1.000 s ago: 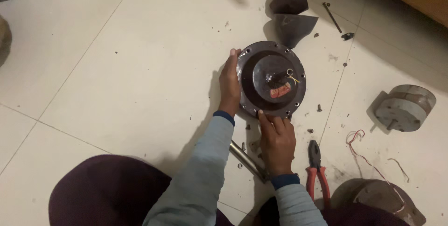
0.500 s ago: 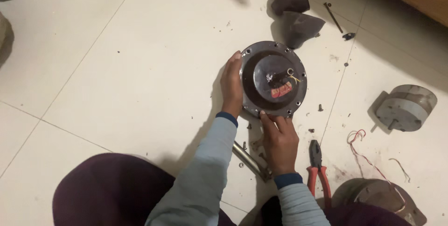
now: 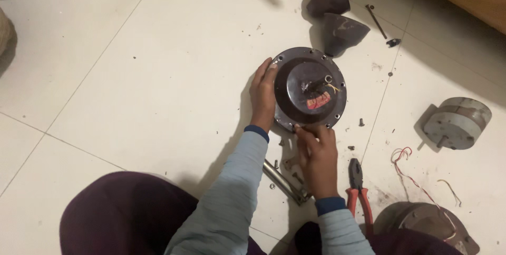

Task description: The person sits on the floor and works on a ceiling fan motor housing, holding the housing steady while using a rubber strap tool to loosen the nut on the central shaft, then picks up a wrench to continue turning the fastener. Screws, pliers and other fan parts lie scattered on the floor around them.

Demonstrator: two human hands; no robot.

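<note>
Dark metal, round and flat, the motor housing [image 3: 310, 89] lies on the pale tiled floor [image 3: 132, 76], with red and yellow wires showing at its hub. The left hand [image 3: 262, 97] lies flat against its left rim, fingers straight and loosely together, pressing rather than gripping. The right hand [image 3: 318, 157] sits at the near rim, its fingertips pinched on the edge there; whether they hold something small I cannot tell. Red-handled pliers [image 3: 358, 192] lie just beside that wrist, a metal rod [image 3: 284, 182] under it. Two dark cone covers [image 3: 334, 15] rest beyond the housing, and a grey cylindrical core [image 3: 456, 123] sits well apart to the right.
</note>
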